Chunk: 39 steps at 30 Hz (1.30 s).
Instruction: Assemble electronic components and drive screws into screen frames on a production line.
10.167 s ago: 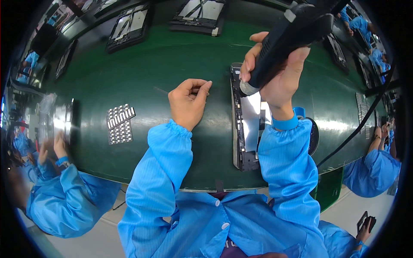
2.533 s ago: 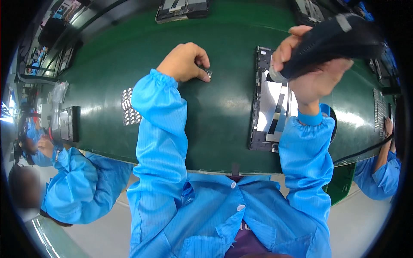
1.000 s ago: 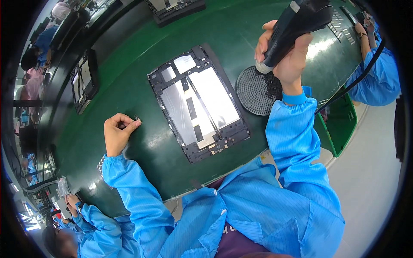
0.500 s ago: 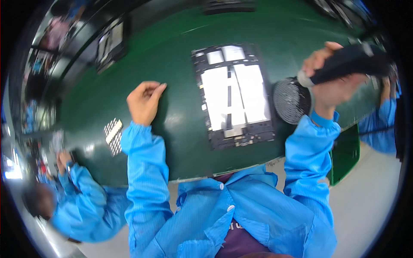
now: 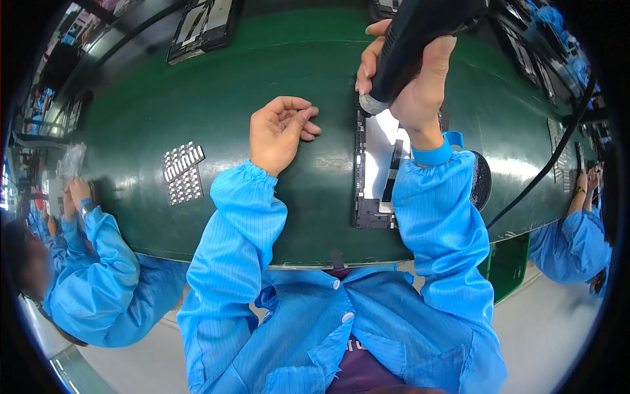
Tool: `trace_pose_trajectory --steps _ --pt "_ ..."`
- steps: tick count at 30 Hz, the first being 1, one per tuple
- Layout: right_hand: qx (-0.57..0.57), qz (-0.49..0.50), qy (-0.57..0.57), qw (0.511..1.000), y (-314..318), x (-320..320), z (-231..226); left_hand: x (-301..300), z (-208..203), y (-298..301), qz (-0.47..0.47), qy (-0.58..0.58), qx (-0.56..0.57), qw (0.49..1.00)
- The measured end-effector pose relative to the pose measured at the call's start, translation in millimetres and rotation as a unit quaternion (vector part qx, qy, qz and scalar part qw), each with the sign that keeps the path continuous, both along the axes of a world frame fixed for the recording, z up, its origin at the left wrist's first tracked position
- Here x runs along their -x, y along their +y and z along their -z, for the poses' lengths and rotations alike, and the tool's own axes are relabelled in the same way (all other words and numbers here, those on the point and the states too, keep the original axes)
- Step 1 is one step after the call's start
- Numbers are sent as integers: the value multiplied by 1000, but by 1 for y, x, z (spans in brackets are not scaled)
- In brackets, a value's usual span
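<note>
My right hand point(image 5: 423, 88) is wrapped round a black hand-held tool point(image 5: 410, 49) with a rounded pale-grey nose. That nose is over the upper left edge of an opened tablet point(image 5: 374, 203), dark-framed with bright silvery panels; whether they touch I cannot tell. My right hand and forearm hide much of the tablet. Left of it, my left hand point(image 5: 279, 134) hovers over the green table, thumb pinched against curled fingers; anything between them is too small to make out. Farther left lie patterned sheets point(image 5: 184, 174) of small black and white pieces.
A round black dish point(image 5: 482, 180) sits partly behind my right forearm. A black cable point(image 5: 545, 174) crosses the right side. Another opened tablet point(image 5: 203, 29) rests at the far left. Co-workers in blue sit left point(image 5: 98, 276) and right point(image 5: 571, 243). A green bin point(image 5: 508, 266) stands below the table edge.
My right hand has brought the black tool leftward and up over the tablet. My left hand has moved right, towards the tablet, still pinched. The view has shifted.
</note>
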State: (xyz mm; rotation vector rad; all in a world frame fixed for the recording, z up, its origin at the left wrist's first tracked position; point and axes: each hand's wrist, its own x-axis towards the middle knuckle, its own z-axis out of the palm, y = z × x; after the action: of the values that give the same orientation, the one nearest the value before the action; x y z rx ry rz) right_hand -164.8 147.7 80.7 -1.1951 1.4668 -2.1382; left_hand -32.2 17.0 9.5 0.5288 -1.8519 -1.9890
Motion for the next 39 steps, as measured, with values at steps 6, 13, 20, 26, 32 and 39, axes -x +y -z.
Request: trace_pose_trajectory --steps 6,13,20,26,32,39 --pt "-3 2 -22 1000 -8 8 12 4 12 -12 -93 -4 37 995" --pt "7 -15 -24 1000 -9 13 17 1 9 -19 -114 -11 35 993" --pt "-25 10 12 1000 -8 8 14 0 8 -17 -110 8 29 993" --pt "-38 3 19 999 -11 1 15 -4 7 -24 -122 -19 85 989" --pt "19 -12 -4 1000 -12 -3 19 -8 10 -41 -168 -4 124 978" --pt "164 4 -178 970 3 -18 -36 -19 1 -39 -222 19 281 933"
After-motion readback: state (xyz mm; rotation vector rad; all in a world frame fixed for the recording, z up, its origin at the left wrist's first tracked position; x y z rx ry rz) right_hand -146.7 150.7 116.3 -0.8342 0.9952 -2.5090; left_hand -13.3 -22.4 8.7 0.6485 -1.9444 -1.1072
